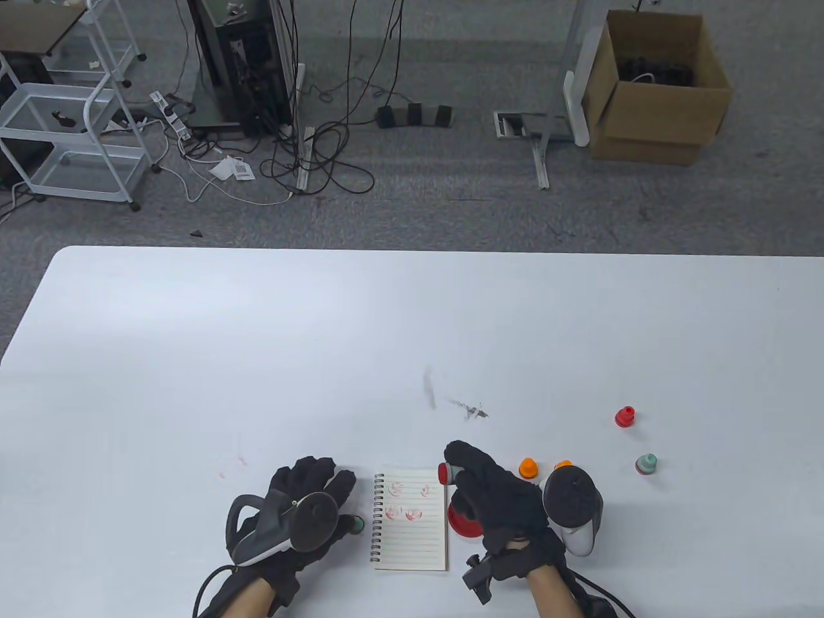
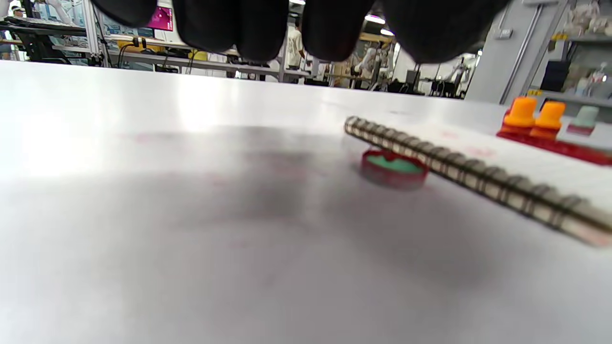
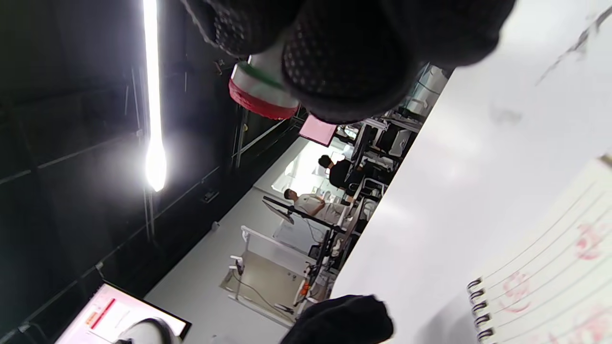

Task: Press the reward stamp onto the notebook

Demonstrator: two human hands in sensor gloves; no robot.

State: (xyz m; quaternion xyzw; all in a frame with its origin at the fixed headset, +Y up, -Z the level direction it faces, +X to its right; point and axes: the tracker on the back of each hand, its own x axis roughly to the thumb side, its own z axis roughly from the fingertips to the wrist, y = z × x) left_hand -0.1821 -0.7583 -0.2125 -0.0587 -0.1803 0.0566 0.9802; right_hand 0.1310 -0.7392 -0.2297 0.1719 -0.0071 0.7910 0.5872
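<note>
The spiral notebook point(image 1: 410, 518) lies open near the table's front edge, with several red stamp marks on its lined page; it also shows in the right wrist view point(image 3: 550, 282) and the left wrist view point(image 2: 478, 184). My right hand point(image 1: 462, 475) is just right of the notebook and grips a white stamp point(image 1: 445, 474) with a red end, tilted toward the page. In the right wrist view the hand point(image 3: 306, 62) holds the stamp point(image 3: 263, 93), which has a green band. My left hand point(image 1: 322, 492) rests on the table left of the notebook, holding nothing.
A red cap with a green inside point(image 1: 356, 524) point(image 2: 394, 168) lies between my left hand and the notebook. A red round piece point(image 1: 463, 520) sits under my right hand. Two orange stamps point(image 1: 528, 468) point(image 1: 563, 465), a green stamp point(image 1: 646, 463) and a red stamp point(image 1: 624, 417) stand to the right.
</note>
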